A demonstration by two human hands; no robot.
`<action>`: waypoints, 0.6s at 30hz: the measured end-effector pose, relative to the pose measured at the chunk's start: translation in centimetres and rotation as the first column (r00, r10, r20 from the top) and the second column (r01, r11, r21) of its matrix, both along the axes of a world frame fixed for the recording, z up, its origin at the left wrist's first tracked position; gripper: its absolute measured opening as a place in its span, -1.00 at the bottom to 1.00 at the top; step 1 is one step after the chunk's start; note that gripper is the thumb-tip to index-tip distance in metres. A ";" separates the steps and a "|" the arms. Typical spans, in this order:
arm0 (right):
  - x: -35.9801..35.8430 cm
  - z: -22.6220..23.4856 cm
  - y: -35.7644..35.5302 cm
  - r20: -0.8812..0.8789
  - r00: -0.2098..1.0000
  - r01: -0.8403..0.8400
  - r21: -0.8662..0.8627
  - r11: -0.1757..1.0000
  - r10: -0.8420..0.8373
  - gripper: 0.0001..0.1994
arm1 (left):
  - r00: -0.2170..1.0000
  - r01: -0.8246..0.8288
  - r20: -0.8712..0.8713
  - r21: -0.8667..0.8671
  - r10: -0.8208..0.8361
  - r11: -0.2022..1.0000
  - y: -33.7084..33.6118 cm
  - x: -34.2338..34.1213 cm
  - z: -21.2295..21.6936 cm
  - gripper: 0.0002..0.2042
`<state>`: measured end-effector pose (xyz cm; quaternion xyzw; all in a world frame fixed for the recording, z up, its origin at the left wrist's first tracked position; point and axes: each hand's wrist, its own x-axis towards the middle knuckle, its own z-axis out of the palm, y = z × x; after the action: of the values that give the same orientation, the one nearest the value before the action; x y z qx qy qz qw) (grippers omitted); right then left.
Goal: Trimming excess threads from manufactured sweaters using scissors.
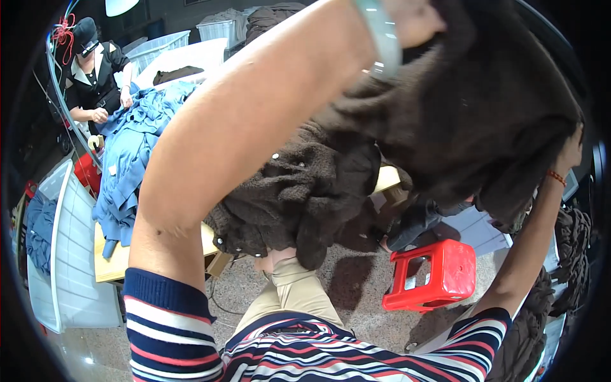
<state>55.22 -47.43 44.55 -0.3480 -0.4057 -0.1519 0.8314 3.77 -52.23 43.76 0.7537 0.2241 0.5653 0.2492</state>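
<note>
A dark brown knitted garment [471,121] is stretched up between my two raised arms, at the upper right. My left hand [417,22], below a pale bangle, is closed on its upper edge; the fingertips are hidden by the cloth. At the garment's far right side my right hand [569,149], with a beaded bracelet on the wrist, grips its edge. Under my left forearm more dark brown knitwear [286,191] with shiny round buttons lies heaped over a yellow tabletop, partly hanging off toward my legs.
A red plastic stool [439,274] stands on the floor at right. Blue garments [137,146] cover the table's left part, where a co-worker [95,83] handles one. Left is a white plastic bin [83,254]; dark clothing [528,318] is piled at right. Another person's leg [414,226] shows beyond the stool.
</note>
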 end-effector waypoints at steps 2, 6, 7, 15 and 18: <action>5.2 2.3 -3.8 0.289 0.744 0.661 -0.193 0.725 -0.602 -0.51 | 0.993 0.099 0.068 -0.011 -0.098 0.995 -1.2 0.7 0.1 -0.77; 8.0 4.7 -5.4 0.541 0.328 0.897 0.078 0.435 -0.774 -0.50 | 0.833 0.477 0.331 -0.026 -0.443 0.878 -1.8 0.8 -0.1 -0.77; 8.7 5.0 -6.4 0.597 0.164 0.927 0.180 0.330 -0.786 -0.49 | 0.760 0.569 0.395 -0.020 -0.516 0.822 -1.8 0.6 -0.2 -0.77; -7.9 0.0 -7.6 0.278 0.928 0.307 -0.194 0.932 -0.248 -0.60 | 0.866 0.382 0.481 -0.461 -0.136 0.801 -0.8 -3.9 -4.0 -0.70; -7.1 -0.8 -8.1 0.213 0.941 0.319 -0.287 0.904 -0.264 -0.55 | 0.913 0.277 0.407 -0.542 -0.041 0.794 1.5 -4.2 -6.4 -0.75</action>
<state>48.13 -55.50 43.79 -0.5196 -0.4371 -0.2367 0.6950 -0.40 -50.73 37.35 0.5335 0.2708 0.5772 0.5557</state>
